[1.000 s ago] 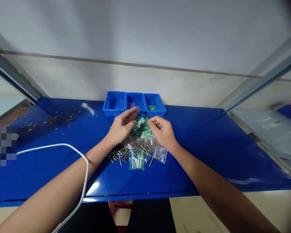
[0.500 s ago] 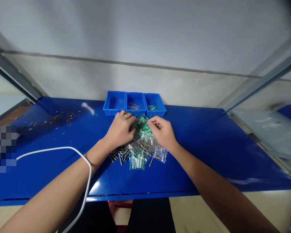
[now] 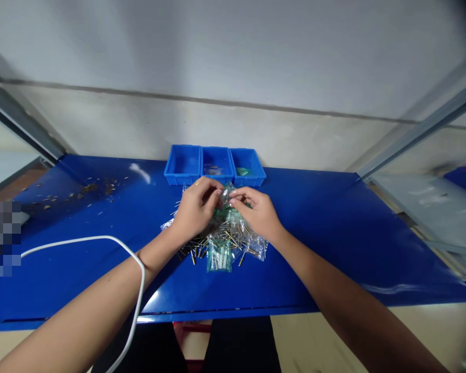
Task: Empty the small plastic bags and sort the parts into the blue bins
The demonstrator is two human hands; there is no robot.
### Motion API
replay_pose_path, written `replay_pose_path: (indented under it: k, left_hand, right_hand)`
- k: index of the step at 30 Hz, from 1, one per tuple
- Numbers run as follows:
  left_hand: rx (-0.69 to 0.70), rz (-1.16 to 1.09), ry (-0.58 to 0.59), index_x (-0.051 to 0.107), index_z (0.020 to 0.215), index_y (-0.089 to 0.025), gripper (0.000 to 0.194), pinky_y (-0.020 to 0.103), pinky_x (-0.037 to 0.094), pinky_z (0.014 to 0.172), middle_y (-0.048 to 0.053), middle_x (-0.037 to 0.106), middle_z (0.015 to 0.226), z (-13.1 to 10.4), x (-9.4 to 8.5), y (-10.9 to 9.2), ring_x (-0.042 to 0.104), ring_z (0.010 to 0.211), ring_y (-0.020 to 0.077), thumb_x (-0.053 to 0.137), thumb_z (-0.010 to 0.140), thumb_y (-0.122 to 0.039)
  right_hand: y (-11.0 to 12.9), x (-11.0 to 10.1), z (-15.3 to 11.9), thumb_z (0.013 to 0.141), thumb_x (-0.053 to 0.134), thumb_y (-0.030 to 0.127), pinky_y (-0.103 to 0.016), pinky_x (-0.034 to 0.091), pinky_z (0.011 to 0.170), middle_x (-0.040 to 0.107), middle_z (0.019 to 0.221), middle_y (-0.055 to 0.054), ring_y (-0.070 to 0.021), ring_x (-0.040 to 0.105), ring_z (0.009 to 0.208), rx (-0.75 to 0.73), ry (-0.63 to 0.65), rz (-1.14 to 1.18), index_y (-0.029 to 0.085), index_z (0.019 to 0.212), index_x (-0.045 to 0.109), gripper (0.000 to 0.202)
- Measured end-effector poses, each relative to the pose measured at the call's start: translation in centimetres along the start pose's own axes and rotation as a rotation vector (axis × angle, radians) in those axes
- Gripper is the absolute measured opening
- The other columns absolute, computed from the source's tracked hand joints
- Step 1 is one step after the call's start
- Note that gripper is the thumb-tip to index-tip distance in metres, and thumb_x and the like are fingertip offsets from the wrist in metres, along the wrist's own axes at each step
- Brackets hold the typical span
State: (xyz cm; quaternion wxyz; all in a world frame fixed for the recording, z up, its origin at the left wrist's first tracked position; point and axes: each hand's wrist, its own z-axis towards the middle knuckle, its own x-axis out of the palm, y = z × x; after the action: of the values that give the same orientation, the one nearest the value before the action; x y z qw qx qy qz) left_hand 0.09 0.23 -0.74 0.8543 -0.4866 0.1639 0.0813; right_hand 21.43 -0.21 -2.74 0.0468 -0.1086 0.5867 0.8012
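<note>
A heap of small metal pins (image 3: pixel 194 248) and clear plastic bags (image 3: pixel 258 247) lies in the middle of the blue table. At its front is a green-tinted bag (image 3: pixel 219 256) with white pieces inside. Above the heap, my left hand (image 3: pixel 200 204) and my right hand (image 3: pixel 254 210) nearly meet. Between their fingertips is a small clear bag (image 3: pixel 227 191); the fingers of both hands are pinched at its edges. Green plastic shows beneath them, partly hidden by the hands.
Three joined blue bins stand behind the heap: the left bin (image 3: pixel 184 160) is bare, the middle bin (image 3: pixel 217 158) and right bin (image 3: pixel 248 160) hold small bags. Brown debris (image 3: pixel 89 189) is scattered at left. A white cable (image 3: pixel 81 239) crosses my left forearm.
My hands have come closer together, and a clear bag now shows between the fingertips. More clear plastic and pins are visible left of my left hand.
</note>
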Motion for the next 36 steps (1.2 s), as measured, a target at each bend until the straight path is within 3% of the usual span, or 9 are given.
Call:
replay_pose_path:
  k: [3, 5, 13, 24, 29, 32, 36]
  left_hand:
    - [-0.054, -0.059, 0.064, 0.069, 0.109, -0.024, 0.004, 0.033, 0.056, 0.072, 0.002, 0.076, 0.086, -0.2, 0.3, 0.3, 0.072, 0.077, 0.0191, 0.069, 0.109, -0.028]
    - [-0.045, -0.060, 0.088, 0.070, 0.114, -0.024, 0.010, 0.032, 0.057, 0.073, 0.003, 0.079, 0.089, -0.3, 0.4, 0.5, 0.074, 0.081, 0.0195, 0.072, 0.106, -0.029]
    - [-0.025, -0.068, 0.108, 0.072, 0.115, -0.023, 0.008, 0.034, 0.060, 0.074, 0.005, 0.083, 0.094, -0.3, 0.4, 1.0, 0.078, 0.081, 0.0204, 0.067, 0.108, -0.025]
    - [0.097, 0.111, 0.108, 0.078, 0.104, -0.021, 0.013, 0.033, 0.056, 0.077, 0.004, 0.083, 0.092, -0.1, -0.1, 0.2, 0.074, 0.083, 0.0202, 0.066, 0.109, -0.023]
    - [0.144, 0.116, 0.120, 0.085, 0.113, -0.021, 0.019, 0.033, 0.059, 0.080, 0.005, 0.090, 0.100, -0.1, -0.4, 0.2, 0.079, 0.084, 0.0195, 0.066, 0.112, -0.026]
    - [0.109, 0.090, 0.137, 0.089, 0.119, -0.021, 0.025, 0.033, 0.060, 0.078, 0.006, 0.092, 0.102, -0.2, -0.5, 0.1, 0.079, 0.082, 0.0184, 0.066, 0.112, -0.029]
    - [0.018, 0.045, 0.120, 0.092, 0.118, -0.019, 0.031, 0.032, 0.059, 0.069, 0.007, 0.090, 0.097, -0.1, -0.5, -0.4, 0.076, 0.073, 0.0174, 0.064, 0.108, -0.030]
  right_hand:
    - [-0.2, 0.0, 0.0, 0.095, 0.084, 0.036, -0.043, 0.067, 0.090, 0.087, 0.096, -0.003, -0.0259, 0.082, 0.092, -0.002, -0.010, 0.005, 0.028, 0.103, 0.087, 0.011]
    - [-0.3, 0.0, 0.0, 0.095, 0.083, 0.035, -0.042, 0.067, 0.090, 0.087, 0.095, -0.003, -0.0256, 0.082, 0.092, 0.000, -0.017, 0.005, 0.029, 0.102, 0.087, 0.010]
    - [-0.5, -0.1, 0.1, 0.097, 0.082, 0.037, -0.039, 0.065, 0.090, 0.088, 0.099, -0.005, -0.0257, 0.083, 0.094, 0.036, -0.011, -0.017, 0.026, 0.101, 0.084, 0.011]
    - [0.6, -0.2, -0.1, 0.100, 0.072, 0.039, -0.035, 0.053, 0.078, 0.076, 0.085, -0.002, -0.0218, 0.070, 0.083, -0.105, -0.033, -0.148, 0.025, 0.087, 0.072, 0.019]
    - [0.5, -0.2, -0.3, 0.102, 0.075, 0.046, -0.033, 0.049, 0.064, 0.065, 0.071, 0.003, -0.0178, 0.059, 0.065, -0.027, -0.054, -0.075, 0.026, 0.095, 0.077, 0.022]
    - [0.4, -0.2, -0.2, 0.101, 0.078, 0.050, -0.034, 0.055, 0.061, 0.069, 0.070, 0.003, -0.0175, 0.062, 0.060, 0.031, -0.062, 0.030, 0.026, 0.102, 0.081, 0.024]
    - [0.5, -0.1, 0.0, 0.100, 0.082, 0.050, -0.038, 0.066, 0.067, 0.083, 0.086, -0.004, -0.0203, 0.075, 0.069, 0.022, -0.071, 0.165, 0.025, 0.105, 0.082, 0.025]
